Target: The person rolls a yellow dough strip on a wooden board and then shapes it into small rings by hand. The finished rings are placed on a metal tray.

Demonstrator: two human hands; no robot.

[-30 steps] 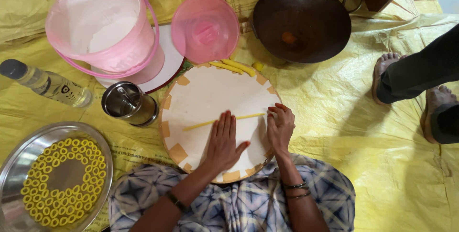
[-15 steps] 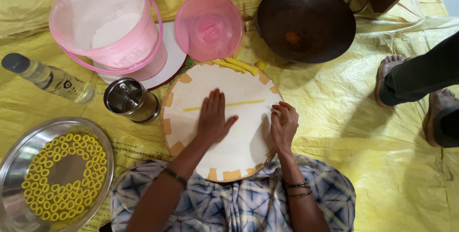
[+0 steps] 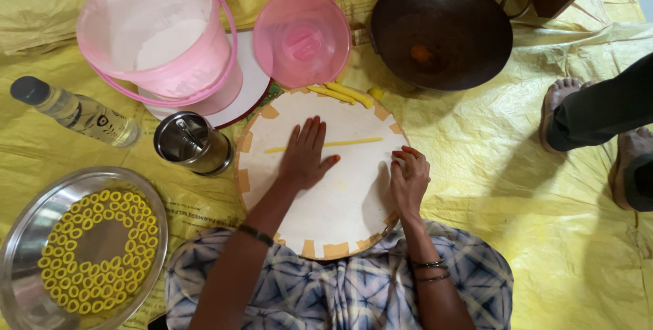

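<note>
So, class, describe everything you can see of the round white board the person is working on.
The round board is a flat white disc, its rim edged with spaced tan tape-like patches. It lies level on the yellow sheet, overlapping the person's lap. The left hand presses flat on a thin yellow dough strand stretched across it; the right hand rests curled near its right edge. Thicker yellow dough rolls lie at its far rim.

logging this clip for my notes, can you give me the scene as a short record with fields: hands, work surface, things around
left hand: left hand flat, palm down, fingers on a thin yellow dough strip
right hand: right hand curled at the board's right edge, holding nothing visible
work surface: round white board on a yellow sheet
at far edge: thicker yellow dough rolls
left side: steel tray of yellow dough rings, steel cup, clear bottle
behind: pink bucket, pink lid, dark wok
right: another person's feet
</note>
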